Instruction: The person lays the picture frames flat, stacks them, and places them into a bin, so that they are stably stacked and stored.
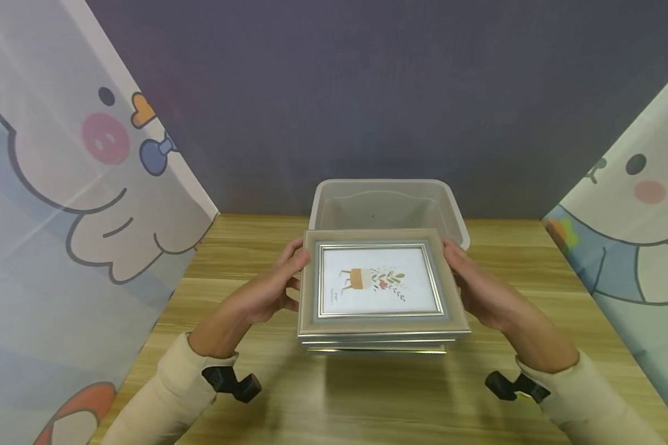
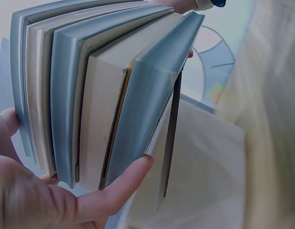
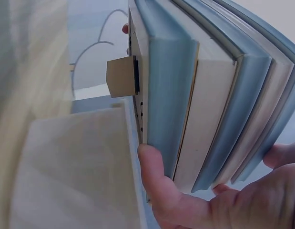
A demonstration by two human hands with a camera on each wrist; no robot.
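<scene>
My left hand [image 1: 264, 293] and right hand [image 1: 481, 290] hold a stack of several picture frames by its two short ends. The top picture frame [image 1: 310, 290] is beige with a silver inner border, and its print shows a plant in an orange and white pot, turned sideways. Blue-grey and cream edges of the stack [image 2: 147, 81] show in the left wrist view, with the left fingers and thumb curled around them. The right wrist view has the right thumb [image 3: 154, 167] pressed at one outer frame. A brown stand flap [image 3: 121, 77] sticks out from that frame's back.
Just behind the stack stands a pale grey plastic bin [image 1: 381, 184] on the wooden table [image 1: 245, 247], partly hidden by the frames. A dark wall panel [image 1: 367, 93] rises at the back, with cartoon-printed cloth [image 1: 44, 296] along both sides.
</scene>
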